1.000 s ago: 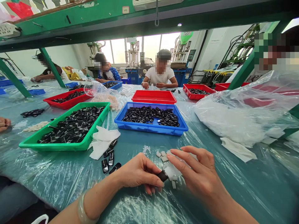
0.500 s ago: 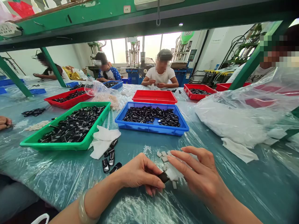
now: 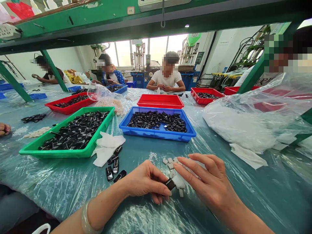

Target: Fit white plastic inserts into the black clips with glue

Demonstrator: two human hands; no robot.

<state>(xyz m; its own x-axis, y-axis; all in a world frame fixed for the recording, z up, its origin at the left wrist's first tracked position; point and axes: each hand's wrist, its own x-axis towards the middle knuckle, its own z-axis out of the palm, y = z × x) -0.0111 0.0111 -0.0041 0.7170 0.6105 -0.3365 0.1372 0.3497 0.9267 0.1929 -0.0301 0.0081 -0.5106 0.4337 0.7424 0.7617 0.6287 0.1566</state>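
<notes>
Between the thumb and fingers of my left hand (image 3: pixel 148 182) is a small glossy black piece (image 3: pixel 170 184). My right hand (image 3: pixel 212 180) has its fingers spread, fingertips over small white pads (image 3: pixel 179 181) just right of the black piece. Tiny white bits (image 3: pixel 153 157) lie behind my left hand. Several loose black pieces (image 3: pixel 115 164) rest left of it, beside a white cloth (image 3: pixel 107 146). A blue tray (image 3: pixel 156 133) and a green tray (image 3: pixel 65 154), both with many black pieces, stand farther back.
An empty-looking red tray (image 3: pixel 160 101) stands behind the blue one. A clear bag of white material (image 3: pixel 241 120) lies at right. A green shelf beam (image 3: pixel 97 22) crosses overhead. People sit across the table; another person's hand (image 3: pixel 4 129) rests at the left edge.
The black piece in my left hand has tilted slightly and now shows a shinier face. My right hand has hardly moved. The view has shifted a little.
</notes>
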